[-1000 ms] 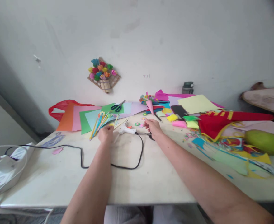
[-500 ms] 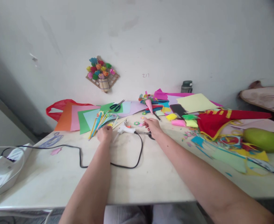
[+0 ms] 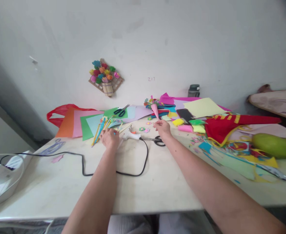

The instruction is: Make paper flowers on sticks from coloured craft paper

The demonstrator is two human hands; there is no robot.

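My left hand (image 3: 109, 139) lies at the near end of a bundle of rolled and folded paper strips (image 3: 99, 131), its fingers apart and touching them. A white glue gun (image 3: 132, 135) with a black cord rests just right of that hand. My right hand (image 3: 162, 128) is closed in a pinch near the tip of a pink paper cone (image 3: 154, 109) topped with small paper flowers; what the fingertips hold, if anything, I cannot make out. Small paper flowers, among them a green one (image 3: 142, 129) and a pink one (image 3: 146, 130), lie between my hands. Black-handled scissors (image 3: 159, 141) lie below my right hand.
Coloured paper sheets (image 3: 77, 123) and second scissors (image 3: 121, 111) lie at the back left. Packets of clay (image 3: 185, 128), a phone (image 3: 185, 114), red cloth (image 3: 218, 128) and paper scraps (image 3: 240, 162) cover the right. A power strip (image 3: 10, 175) stands at the left edge.
My right hand has moved slightly up and right, away from the small flowers, uncovering the scissors' handles. My left hand has spread its fingers over the paper strips.
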